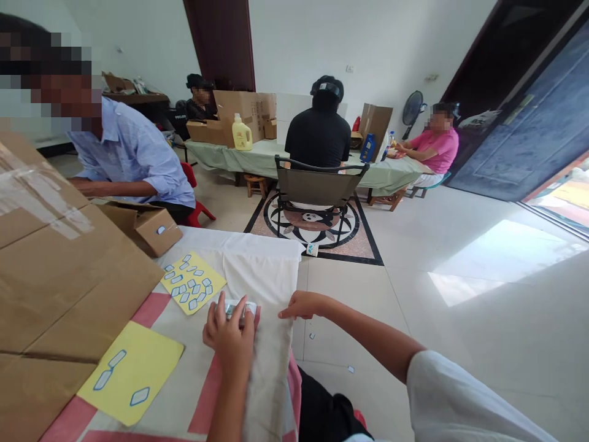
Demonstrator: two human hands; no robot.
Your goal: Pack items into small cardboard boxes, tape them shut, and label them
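My left hand (230, 331) rests on the cloth-covered table, fingers bent over a small white-and-green packet (251, 307) that it partly hides. At the table's right edge is my right hand (304, 304), its index finger pointing left and the other fingers curled. Whether anything lies between those fingers cannot be made out. Just beyond my left hand, a yellow sheet (186, 305) carries several small white pieces with blue outlines. Closer to me, another yellow sheet (138, 350) has three such pieces, one of them a white piece (140, 396) near its lower corner.
Large cardboard (83, 288) stands along the table's left side, with a small open carton (159, 232) behind it. A person in a light blue shirt (138, 153) sits opposite. Small pieces (351, 369) lie on the floor. Others sit at a far table (216, 156).
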